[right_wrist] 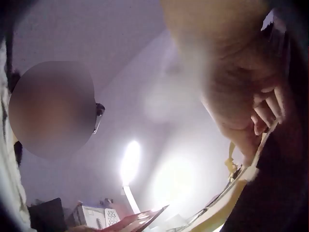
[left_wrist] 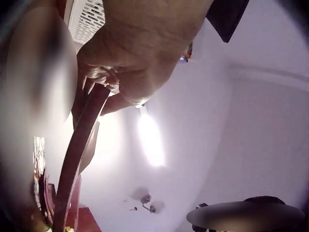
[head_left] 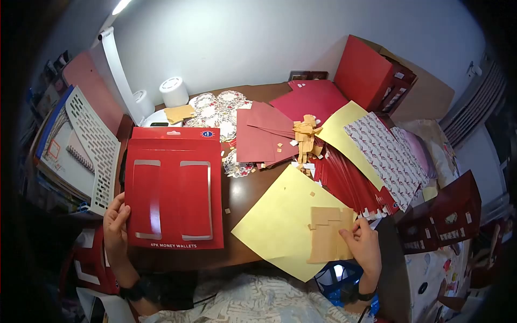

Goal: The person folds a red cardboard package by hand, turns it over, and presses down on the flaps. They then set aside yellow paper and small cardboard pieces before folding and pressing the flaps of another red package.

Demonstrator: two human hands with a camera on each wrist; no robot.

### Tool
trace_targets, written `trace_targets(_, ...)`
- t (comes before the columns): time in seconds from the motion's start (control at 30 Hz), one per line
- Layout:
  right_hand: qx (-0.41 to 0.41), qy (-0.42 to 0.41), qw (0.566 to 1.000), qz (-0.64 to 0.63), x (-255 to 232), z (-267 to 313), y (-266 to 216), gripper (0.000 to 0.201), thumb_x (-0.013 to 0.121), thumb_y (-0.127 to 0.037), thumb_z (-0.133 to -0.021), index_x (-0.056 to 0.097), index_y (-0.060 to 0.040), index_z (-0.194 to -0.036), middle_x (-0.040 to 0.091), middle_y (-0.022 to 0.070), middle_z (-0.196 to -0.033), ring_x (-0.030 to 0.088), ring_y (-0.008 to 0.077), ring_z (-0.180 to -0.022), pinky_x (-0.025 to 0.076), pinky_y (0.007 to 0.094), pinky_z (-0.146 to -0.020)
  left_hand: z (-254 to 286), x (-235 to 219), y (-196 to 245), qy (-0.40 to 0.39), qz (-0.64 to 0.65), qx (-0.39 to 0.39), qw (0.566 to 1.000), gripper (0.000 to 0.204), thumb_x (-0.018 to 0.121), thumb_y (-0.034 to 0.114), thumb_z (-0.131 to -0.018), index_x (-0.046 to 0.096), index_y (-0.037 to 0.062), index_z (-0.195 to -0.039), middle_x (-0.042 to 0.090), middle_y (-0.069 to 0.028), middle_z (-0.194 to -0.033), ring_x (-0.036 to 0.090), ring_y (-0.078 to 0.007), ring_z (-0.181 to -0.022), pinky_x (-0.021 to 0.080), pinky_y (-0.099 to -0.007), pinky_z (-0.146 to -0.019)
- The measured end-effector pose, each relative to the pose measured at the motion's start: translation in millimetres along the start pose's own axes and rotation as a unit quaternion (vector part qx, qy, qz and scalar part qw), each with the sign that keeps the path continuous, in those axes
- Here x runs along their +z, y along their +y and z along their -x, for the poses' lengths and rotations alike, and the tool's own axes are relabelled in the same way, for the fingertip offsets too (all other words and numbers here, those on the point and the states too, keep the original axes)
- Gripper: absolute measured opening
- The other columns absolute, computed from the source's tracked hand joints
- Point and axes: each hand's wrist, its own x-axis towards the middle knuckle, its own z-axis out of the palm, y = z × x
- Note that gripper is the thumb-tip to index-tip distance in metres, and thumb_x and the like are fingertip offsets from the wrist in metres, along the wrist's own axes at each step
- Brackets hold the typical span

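Observation:
A red money-wallet pack (head_left: 175, 188) with two clear windows lies on the dark table in the head view. My left hand (head_left: 115, 222) grips its lower left edge; the left wrist view shows the fingers (left_wrist: 104, 77) curled round the thin red edge (left_wrist: 77, 154). To the right lies a large yellow sheet (head_left: 280, 215). On it sits a tan strip of sticker backing (head_left: 327, 234), which my right hand (head_left: 362, 243) pinches at its right side. The right wrist view shows curled fingers (right_wrist: 263, 113) on the sheet's edge (right_wrist: 241, 181).
Dark red envelopes (head_left: 266, 134), a pile of tan scraps (head_left: 304, 137), patterned round papers (head_left: 215, 110) and a patterned sheet (head_left: 385, 156) crowd the table's far half. A red box (head_left: 371, 78) stands at the back right, a white perforated tray (head_left: 97, 142) at the left, a white lamp (head_left: 118, 70) behind.

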Motion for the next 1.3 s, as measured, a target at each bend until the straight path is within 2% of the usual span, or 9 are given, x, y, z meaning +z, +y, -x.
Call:
trace_targets(0.13, -0.005, 0.005, 1.000, 0.005, 5, 0, -1, 0.032, 0.077, -0.009, -0.082, 0.048, -0.0001, -0.090, 0.062, 0.0142, -0.063, 0.064, 0.0120, -0.058, 0.045, 0.0304, -0.049, 3, 6, 1, 0.005, -0.015, 0.006, 1.000, 0.038, 0.051, 0.003, -0.095, 0.046, -0.0092, -0.130, 0.065, -0.0152, -0.115, 0.064, -0.0146, -0.105, 0.050, -0.0258, -0.093)
trace_targets(0.2, -0.013, 0.065, 0.988, -0.137, 11, 5, -8, 0.036, 0.077, 0.000, -0.078, 0.049, 0.0012, -0.101, 0.066, 0.0114, -0.069, 0.063, 0.0089, -0.061, 0.048, 0.0248, -0.053, 3, 6, 2, 0.001, -0.008, 0.005, 1.000, 0.038, 0.051, 0.003, -0.095, 0.046, -0.0092, -0.131, 0.065, -0.0154, -0.115, 0.065, -0.0145, -0.105, 0.050, -0.0257, -0.093)
trace_targets(0.43, -0.037, 0.058, 0.990, -0.122, -5, 21, -43, 0.061, 0.075, 0.007, -0.077, 0.047, 0.0006, -0.132, 0.070, 0.0102, -0.077, 0.063, 0.0051, -0.068, 0.048, 0.0196, -0.057, 2, 5, -2, 0.004, 0.006, 0.003, 1.000, 0.039, 0.051, 0.004, -0.095, 0.045, -0.0081, -0.132, 0.065, -0.0147, -0.115, 0.064, -0.0141, -0.105, 0.050, -0.0257, -0.093)
trace_targets(0.63, -0.131, 0.262, 0.925, -0.241, -4, -22, -46, 0.061, 0.069, 0.009, -0.083, 0.042, 0.0002, -0.137, 0.071, 0.0111, -0.089, 0.066, 0.0091, -0.082, 0.051, 0.0224, -0.069, -2, 12, -1, -0.033, -0.006, -0.017, 0.999, 0.039, 0.052, 0.006, -0.095, 0.047, -0.0077, -0.132, 0.065, -0.0140, -0.115, 0.063, -0.0155, -0.108, 0.048, -0.0274, -0.094)
trace_targets(0.7, -0.129, 0.261, 0.926, -0.243, -1, -34, -50, 0.057, 0.066, 0.008, -0.085, 0.040, 0.0005, -0.136, 0.070, 0.0130, -0.094, 0.066, 0.0117, -0.088, 0.052, 0.0245, -0.076, -4, 14, 0, -0.047, 0.000, -0.030, 0.998, 0.040, 0.052, 0.007, -0.095, 0.047, -0.0079, -0.132, 0.065, -0.0140, -0.115, 0.063, -0.0157, -0.107, 0.048, -0.0274, -0.094)
trace_targets(0.9, -0.097, 0.260, 0.959, -0.057, 16, -48, -57, 0.058, 0.072, 0.000, -0.084, 0.043, -0.0028, -0.134, 0.067, 0.0092, -0.085, 0.067, 0.0099, -0.076, 0.051, 0.0255, -0.064, -11, 14, 0, -0.069, -0.019, -0.080, 0.994, 0.041, 0.053, 0.009, -0.096, 0.048, -0.0085, -0.133, 0.064, -0.0148, -0.120, 0.063, -0.0160, -0.107, 0.048, -0.0272, -0.095)
trace_targets(1.07, -0.141, 0.355, 0.921, 0.077, 13, -46, -53, 0.046, 0.074, -0.003, -0.081, 0.058, -0.0035, -0.124, 0.057, 0.0053, -0.082, 0.056, 0.0136, -0.059, 0.047, 0.0271, -0.053, -14, 9, -2, -0.073, -0.017, -0.099, 0.992, 0.040, 0.052, 0.007, -0.096, 0.049, -0.0087, -0.134, 0.063, -0.0144, -0.124, 0.062, -0.0166, -0.111, 0.047, -0.0272, -0.097)
trace_targets(1.23, -0.215, 0.240, 0.946, 0.035, 32, -23, -77, 0.030, 0.071, -0.002, -0.084, 0.064, -0.0014, -0.113, 0.061, 0.0080, -0.084, 0.059, 0.0167, -0.064, 0.048, 0.0302, -0.055, -20, 12, 0, -0.123, -0.032, -0.146, 0.981, 0.041, 0.052, 0.008, -0.098, 0.049, -0.0090, -0.135, 0.063, -0.0122, -0.124, 0.062, -0.0140, -0.109, 0.048, -0.0263, -0.095)
trace_targets(1.3, -0.330, 0.049, 0.942, 0.035, 43, -19, -82, 0.028, 0.070, -0.002, -0.085, 0.064, -0.0005, -0.112, 0.066, 0.0123, -0.091, 0.065, 0.0218, -0.075, 0.051, 0.0329, -0.061, -25, 15, 1, -0.132, -0.047, -0.158, 0.977, 0.040, 0.052, 0.009, -0.098, 0.050, -0.0086, -0.134, 0.063, -0.0119, -0.123, 0.061, -0.0135, -0.108, 0.048, -0.0260, -0.095)
